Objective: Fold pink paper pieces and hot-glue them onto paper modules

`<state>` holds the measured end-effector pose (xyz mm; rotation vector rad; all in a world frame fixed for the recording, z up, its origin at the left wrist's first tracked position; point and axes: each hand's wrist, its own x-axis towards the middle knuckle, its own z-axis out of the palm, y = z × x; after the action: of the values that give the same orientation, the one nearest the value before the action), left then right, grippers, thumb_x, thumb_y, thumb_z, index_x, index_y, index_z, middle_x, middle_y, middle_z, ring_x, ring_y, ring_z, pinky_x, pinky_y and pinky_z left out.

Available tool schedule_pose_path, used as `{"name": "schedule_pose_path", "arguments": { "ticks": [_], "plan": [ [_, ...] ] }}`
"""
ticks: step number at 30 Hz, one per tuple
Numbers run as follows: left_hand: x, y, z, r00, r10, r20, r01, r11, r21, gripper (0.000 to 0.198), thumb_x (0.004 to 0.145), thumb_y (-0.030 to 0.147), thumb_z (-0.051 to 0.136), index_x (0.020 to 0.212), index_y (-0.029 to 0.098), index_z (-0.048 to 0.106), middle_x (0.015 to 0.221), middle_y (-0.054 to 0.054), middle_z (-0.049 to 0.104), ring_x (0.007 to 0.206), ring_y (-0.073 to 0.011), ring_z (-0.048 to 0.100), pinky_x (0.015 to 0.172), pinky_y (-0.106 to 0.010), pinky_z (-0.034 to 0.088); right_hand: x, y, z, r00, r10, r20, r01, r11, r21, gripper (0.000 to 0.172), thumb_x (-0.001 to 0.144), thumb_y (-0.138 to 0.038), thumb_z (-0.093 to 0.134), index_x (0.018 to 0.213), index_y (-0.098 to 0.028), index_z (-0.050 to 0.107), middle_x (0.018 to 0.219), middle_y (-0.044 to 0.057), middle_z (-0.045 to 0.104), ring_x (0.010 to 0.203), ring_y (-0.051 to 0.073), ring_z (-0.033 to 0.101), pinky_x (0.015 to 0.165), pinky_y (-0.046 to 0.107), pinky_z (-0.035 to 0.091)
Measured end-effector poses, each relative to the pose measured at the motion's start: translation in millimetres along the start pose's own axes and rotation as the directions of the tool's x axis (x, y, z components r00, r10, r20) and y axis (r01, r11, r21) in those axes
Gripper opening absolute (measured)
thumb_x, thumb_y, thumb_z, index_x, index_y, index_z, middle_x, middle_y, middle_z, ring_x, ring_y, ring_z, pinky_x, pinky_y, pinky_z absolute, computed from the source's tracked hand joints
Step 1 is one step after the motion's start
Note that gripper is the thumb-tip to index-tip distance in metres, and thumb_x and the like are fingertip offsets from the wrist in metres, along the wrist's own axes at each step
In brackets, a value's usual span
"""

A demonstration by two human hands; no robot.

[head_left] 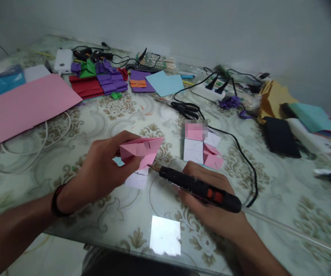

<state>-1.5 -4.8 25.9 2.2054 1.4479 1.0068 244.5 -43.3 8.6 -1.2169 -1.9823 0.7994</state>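
My left hand (102, 165) pinches a folded pink paper piece (146, 147) above the table, its thumb below and fingers behind. In my right hand (217, 214) lies a black hot-glue pen (194, 184) with a red switch and a clear glue stick (286, 226) sticking out of its back. The pen's metal tip points left, at the lower edge of the pink paper; whether it touches cannot be told. Beneath the pink piece shows a whitish folded paper (138, 179). Beyond my right hand sit joined folded papers, one white (193, 150), one pink (213, 158).
Black scissors (187, 109) lie mid-table near a black cable (240, 145) running to a white power strip (211, 90). Purple folded papers (110, 82) and light blue sheets (165, 82) are at the back. A large pink sheet (30, 109) covers the left; a black wallet-like object (282, 137) lies right.
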Motion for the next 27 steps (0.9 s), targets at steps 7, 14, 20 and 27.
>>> {"name": "schedule_pose_path", "arguments": {
  "ticks": [7,14,20,27],
  "plan": [
    [0.6,-1.1,-0.5,1.0,0.003,-0.006,-0.003,1.0,0.003,0.017,0.083,0.015,0.07,0.097,0.022,0.072,0.07,0.007,0.069,0.055,-0.0086,0.059,0.055,-0.018,0.046,0.1,-2.7,-3.9,1.0,0.022,-0.013,-0.022,1.0,-0.017,0.026,0.086,-0.013,0.061,0.068,-0.023,0.046,0.064,-0.003,0.047,0.057,0.014,0.049,0.053,0.029,0.035],
    [0.1,-1.6,0.1,1.0,0.017,-0.019,-0.017,1.0,-0.009,0.017,0.083,0.016,0.07,0.098,0.023,0.072,0.069,0.007,0.069,0.055,-0.0086,0.059,0.055,-0.018,0.047,0.5,0.0,-5.1,0.999,0.02,-0.033,-0.021,0.999,-0.035,0.025,0.086,-0.013,0.061,0.068,-0.023,0.046,0.065,-0.003,0.049,0.057,0.013,0.049,0.053,0.028,0.035],
    [-0.3,-1.3,-0.9,1.0,0.027,-0.004,-0.028,0.999,-0.034,0.02,0.083,0.013,0.07,0.101,0.022,0.073,0.07,0.007,0.07,0.057,-0.0085,0.061,0.056,-0.017,0.048,0.2,1.7,-4.8,0.997,0.031,-0.077,-0.036,0.998,-0.057,0.029,0.084,-0.011,0.062,0.067,-0.023,0.042,0.064,-0.004,0.048,0.054,0.011,0.044,0.051,0.027,0.033],
    [-0.7,-2.1,-1.8,1.0,0.017,0.013,-0.017,1.0,-0.022,0.019,0.084,0.013,0.068,0.1,0.021,0.072,0.068,0.007,0.07,0.055,-0.0086,0.06,0.052,-0.017,0.045,1.3,0.8,-4.8,0.992,0.064,-0.113,-0.072,0.995,-0.069,0.028,0.084,-0.014,0.063,0.066,-0.023,0.043,0.064,-0.004,0.048,0.053,0.011,0.045,0.05,0.026,0.032]
  ]
}}
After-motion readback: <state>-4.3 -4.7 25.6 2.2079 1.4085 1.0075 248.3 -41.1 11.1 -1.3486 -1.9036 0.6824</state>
